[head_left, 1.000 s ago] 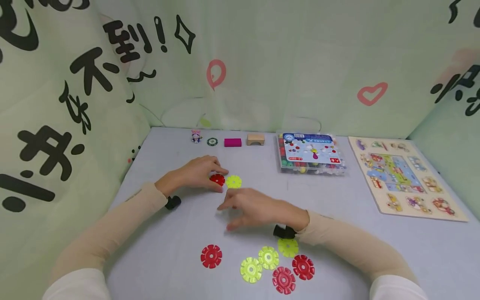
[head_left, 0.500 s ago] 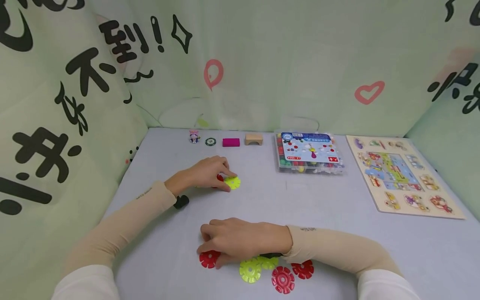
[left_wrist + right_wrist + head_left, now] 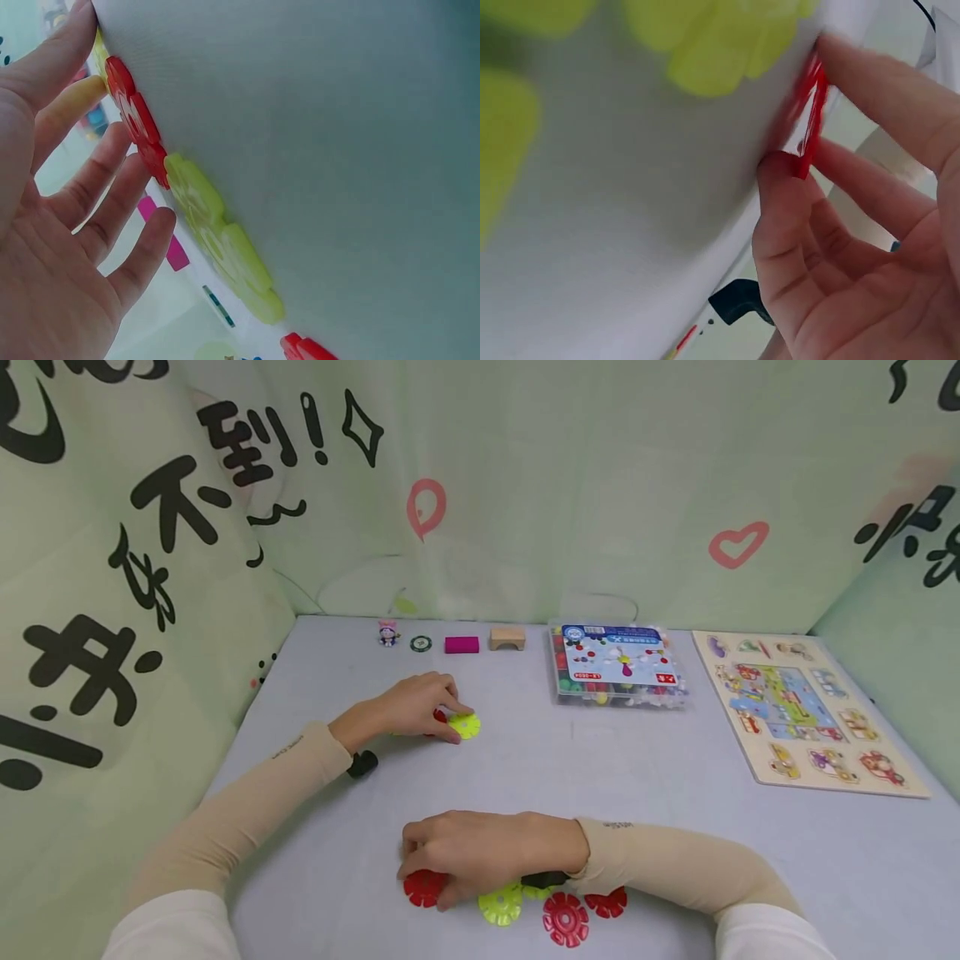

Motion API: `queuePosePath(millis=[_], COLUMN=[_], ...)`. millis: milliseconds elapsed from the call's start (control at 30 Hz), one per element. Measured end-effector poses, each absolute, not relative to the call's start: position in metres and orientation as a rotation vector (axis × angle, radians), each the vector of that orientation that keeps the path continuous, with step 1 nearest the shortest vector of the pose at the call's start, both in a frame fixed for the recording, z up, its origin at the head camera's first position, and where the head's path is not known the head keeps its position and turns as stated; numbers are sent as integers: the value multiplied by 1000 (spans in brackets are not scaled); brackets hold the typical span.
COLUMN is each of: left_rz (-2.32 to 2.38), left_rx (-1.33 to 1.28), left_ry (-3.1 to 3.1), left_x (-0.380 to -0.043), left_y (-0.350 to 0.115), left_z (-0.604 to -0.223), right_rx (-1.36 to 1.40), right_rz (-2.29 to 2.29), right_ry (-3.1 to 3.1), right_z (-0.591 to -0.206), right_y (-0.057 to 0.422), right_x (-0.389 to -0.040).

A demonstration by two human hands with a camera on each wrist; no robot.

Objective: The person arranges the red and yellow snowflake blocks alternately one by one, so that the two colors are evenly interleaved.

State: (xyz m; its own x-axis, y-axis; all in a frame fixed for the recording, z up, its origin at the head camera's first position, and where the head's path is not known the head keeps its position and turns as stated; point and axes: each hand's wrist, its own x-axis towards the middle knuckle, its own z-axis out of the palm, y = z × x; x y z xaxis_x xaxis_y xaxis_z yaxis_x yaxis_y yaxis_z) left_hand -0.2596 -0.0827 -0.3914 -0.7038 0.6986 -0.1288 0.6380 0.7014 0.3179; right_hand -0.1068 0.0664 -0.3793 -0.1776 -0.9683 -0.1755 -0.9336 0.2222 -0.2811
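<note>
Pickup step, looks like: your right hand (image 3: pixel 487 847) pinches a red disc (image 3: pixel 424 890) in its fingers, tilted up from the table (image 3: pixel 337 868). Your left hand (image 3: pixel 405 705) straddles a farther yellow disc (image 3: pixel 467 726); can't tell if those fingers grip. Next likely needs firm pinch, clean lift.

printed curtains (image 3: pixel 525 485) around a table (image 3: pixel 637 760) suggest a booth.
</note>
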Motion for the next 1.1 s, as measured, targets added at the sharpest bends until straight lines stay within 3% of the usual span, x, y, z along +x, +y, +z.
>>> queuePosePath(millis=[433,800,933,1100], left_rz=[349,300,297,304], left_rx=[1069,1085,1078,1085], left_ry=[2676,2674,2671,2668], left_x=[-263,-266,-267,-267], left_y=[-83,-82,-83,-83], left_z=[-394,-398,-398,-398], right_rx=[-1634,-1116,-938,-930], right_rz=[-295,-629,-612,-501], right_ry=[2290,2644,2728,2750], right_z=[-372,-374,-381,-386], right_y=[85,165,171,163], right_x=[-120,-207,-230,-241])
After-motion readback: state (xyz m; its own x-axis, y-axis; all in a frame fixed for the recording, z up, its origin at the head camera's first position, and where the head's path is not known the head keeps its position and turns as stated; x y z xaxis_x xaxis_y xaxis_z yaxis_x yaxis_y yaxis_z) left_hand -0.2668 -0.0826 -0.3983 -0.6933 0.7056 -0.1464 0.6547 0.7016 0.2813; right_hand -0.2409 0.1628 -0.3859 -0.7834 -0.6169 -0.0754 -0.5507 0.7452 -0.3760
